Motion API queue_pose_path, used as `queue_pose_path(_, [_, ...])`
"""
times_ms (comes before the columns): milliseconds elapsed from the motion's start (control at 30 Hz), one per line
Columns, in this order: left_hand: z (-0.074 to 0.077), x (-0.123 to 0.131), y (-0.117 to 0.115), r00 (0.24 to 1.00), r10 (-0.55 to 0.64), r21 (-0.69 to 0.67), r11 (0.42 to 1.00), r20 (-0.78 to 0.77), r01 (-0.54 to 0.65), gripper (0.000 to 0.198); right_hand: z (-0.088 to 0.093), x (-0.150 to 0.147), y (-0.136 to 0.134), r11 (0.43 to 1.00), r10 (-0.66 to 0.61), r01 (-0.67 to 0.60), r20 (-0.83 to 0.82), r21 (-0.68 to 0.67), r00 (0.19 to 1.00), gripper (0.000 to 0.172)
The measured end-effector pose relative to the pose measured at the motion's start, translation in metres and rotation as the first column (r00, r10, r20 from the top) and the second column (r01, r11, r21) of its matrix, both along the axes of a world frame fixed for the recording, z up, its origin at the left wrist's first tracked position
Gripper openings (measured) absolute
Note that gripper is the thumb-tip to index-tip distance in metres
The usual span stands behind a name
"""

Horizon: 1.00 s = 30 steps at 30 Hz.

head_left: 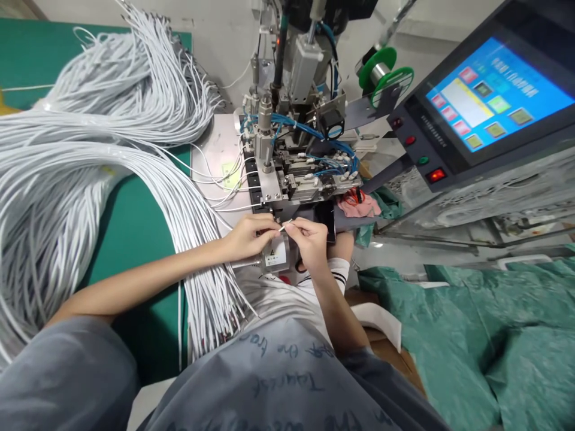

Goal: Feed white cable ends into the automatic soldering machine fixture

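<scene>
My left hand (247, 236) and my right hand (309, 239) meet just in front of a small automatic machine (291, 161). Both pinch the end of one thin white cable (284, 225) between thumb and fingers. The cable tip sits between the two hands, close to the machine's front fixture. A large bundle of white cables (90, 161) lies on the green mat to my left, its ends hanging over the table edge near my left forearm.
A touchscreen control panel (489, 102) with red and green buttons stands at the right. A green wire spool (384, 72) sits behind the machine. Green plastic sheeting (471, 341) covers the lower right. A pink cloth (359, 206) lies by the machine.
</scene>
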<state>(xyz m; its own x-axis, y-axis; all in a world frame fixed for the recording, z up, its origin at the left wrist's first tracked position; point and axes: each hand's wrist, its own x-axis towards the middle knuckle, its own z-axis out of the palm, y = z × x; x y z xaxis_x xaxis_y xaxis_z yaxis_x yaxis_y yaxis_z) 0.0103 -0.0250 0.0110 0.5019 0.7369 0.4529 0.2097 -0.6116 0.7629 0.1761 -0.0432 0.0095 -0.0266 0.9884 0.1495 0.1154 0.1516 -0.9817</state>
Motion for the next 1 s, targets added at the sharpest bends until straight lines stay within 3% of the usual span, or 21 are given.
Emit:
queue_pose_path(100, [0.002, -0.002, -0.001, 0.999, 0.007, 0.043, 0.999, -0.042, -0.005, 0.019, -0.002, -0.006, -0.006, 0.989, -0.121, 0.113, 0.087, 0.094, 0.989, 0.022])
queue_pose_path(167, [0.005, -0.006, 0.000, 0.985, 0.026, 0.157, 0.988, -0.171, 0.001, 0.022, 0.002, -0.005, -0.007, 0.975, -0.162, 0.124, 0.208, 0.185, 0.965, 0.024])
queue_pose_path(267, [0.012, -0.013, 0.003, 0.913, 0.091, 0.360, 0.931, -0.399, 0.064, 0.029, 0.008, 0.003, -0.004, 0.983, -0.063, 0.004, 0.316, 0.184, 0.947, 0.027])
queue_pose_path(333, [0.016, -0.015, 0.004, 0.872, 0.127, 0.413, 0.906, -0.472, 0.092, 0.029, 0.011, 0.006, 0.000, 0.989, 0.022, -0.067, 0.309, 0.135, 0.951, 0.027])
queue_pose_path(400, [0.017, -0.014, 0.004, 0.880, 0.141, 0.396, 0.916, -0.453, 0.057, 0.027, 0.012, 0.005, 0.003, 0.988, 0.024, -0.064, 0.271, 0.140, 0.962, 0.027])
queue_pose_path(500, [0.012, -0.011, 0.002, 0.934, 0.122, 0.281, 0.959, -0.336, -0.024, 0.027, 0.008, -0.005, 0.002, 0.980, -0.077, 0.039, 0.190, 0.193, 0.979, 0.029])
queue_pose_path(633, [0.005, -0.008, 0.001, 0.953, 0.043, 0.142, 0.990, -0.300, 0.000, 0.030, -0.008, -0.013, 0.002, 0.974, -0.161, 0.137, 0.128, 0.179, 0.979, 0.026])
queue_pose_path(700, [0.003, -0.008, 0.004, 0.909, 0.042, 0.126, 0.992, -0.415, 0.012, 0.030, -0.022, -0.007, 0.008, 0.985, -0.129, 0.111, 0.142, 0.131, 0.981, 0.024])
queue_pose_path(867, [-0.006, -0.007, 0.012, 0.693, 0.109, 0.115, 0.993, -0.713, -0.038, 0.031, -0.060, 0.014, 0.027, 0.996, -0.034, 0.043, 0.109, -0.084, 0.993, 0.017])
queue_pose_path(1000, [-0.011, -0.006, 0.017, 0.681, 0.078, 0.072, 0.997, -0.728, -0.037, 0.031, -0.074, 0.011, 0.033, 0.984, 0.011, -0.008, 0.013, -0.180, 1.000, 0.016])
